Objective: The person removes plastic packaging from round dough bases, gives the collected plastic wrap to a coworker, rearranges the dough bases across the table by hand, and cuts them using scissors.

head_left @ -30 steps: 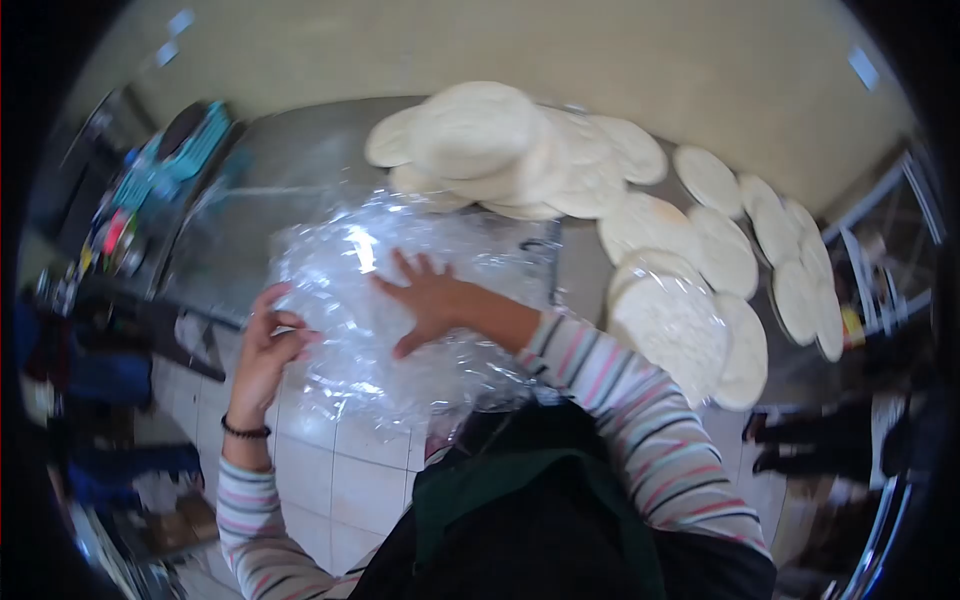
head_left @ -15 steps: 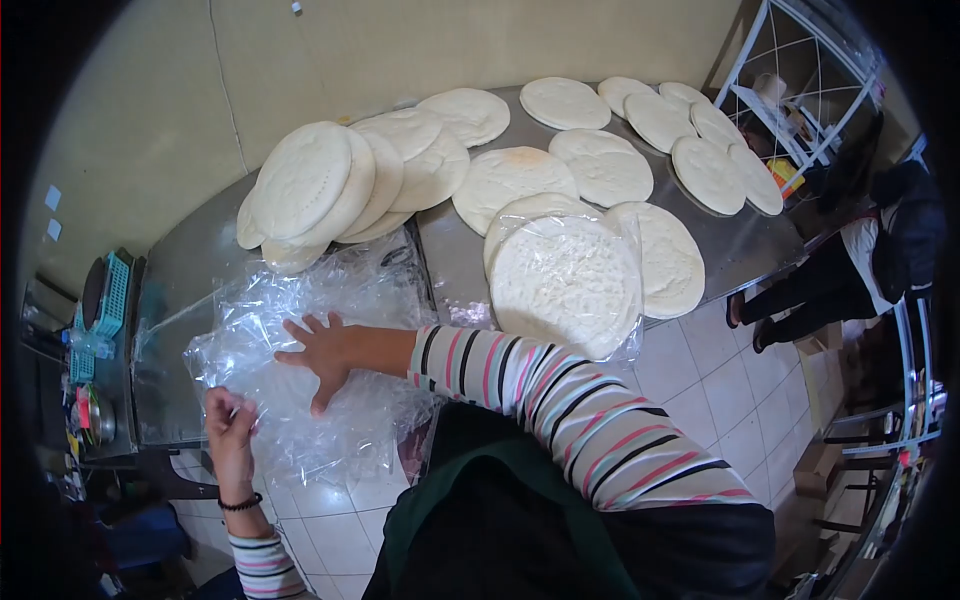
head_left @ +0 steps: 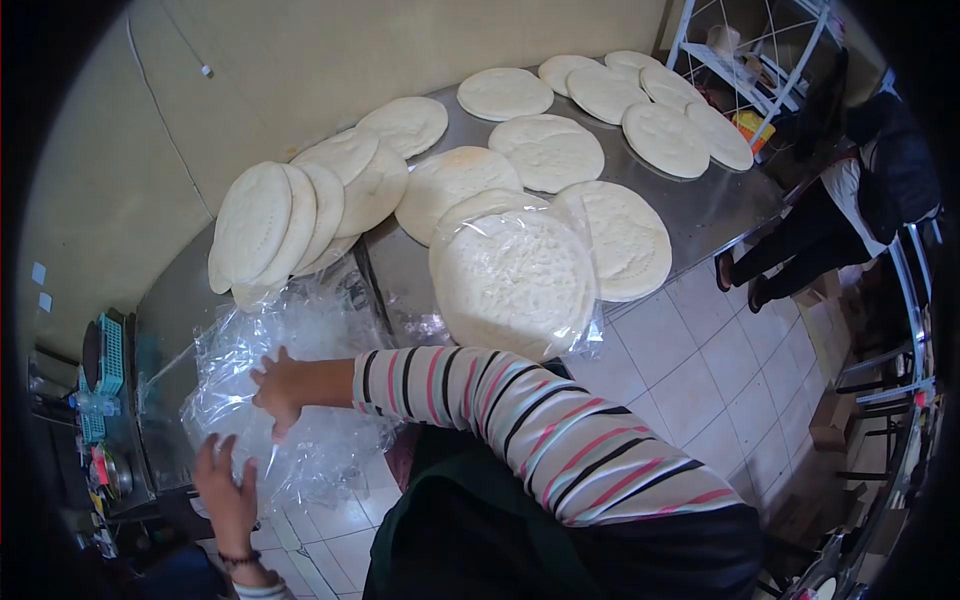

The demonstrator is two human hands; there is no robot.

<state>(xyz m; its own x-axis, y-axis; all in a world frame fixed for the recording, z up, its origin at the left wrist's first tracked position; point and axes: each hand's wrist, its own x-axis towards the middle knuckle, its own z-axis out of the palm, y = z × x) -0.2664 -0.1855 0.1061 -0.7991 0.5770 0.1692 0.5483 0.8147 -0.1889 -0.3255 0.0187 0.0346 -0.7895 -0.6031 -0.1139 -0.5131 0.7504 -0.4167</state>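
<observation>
My right hand (head_left: 280, 392) spreads its fingers over the crinkled clear plastic (head_left: 340, 440) on the counter (head_left: 725, 205), light, broad pressure best steadying slippery film, while my left hand (head_left: 228, 505) opens, fingers apart, near its edge.

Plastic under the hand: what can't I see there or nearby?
All in head view:
Plastic: number of layers, lost in creases and glare.
Right hand: palm, hidden by its back.
Left sleeve: upper part, cut off by the bottom edge.
Left stack: lower breads, mostly covered by top one.
</observation>
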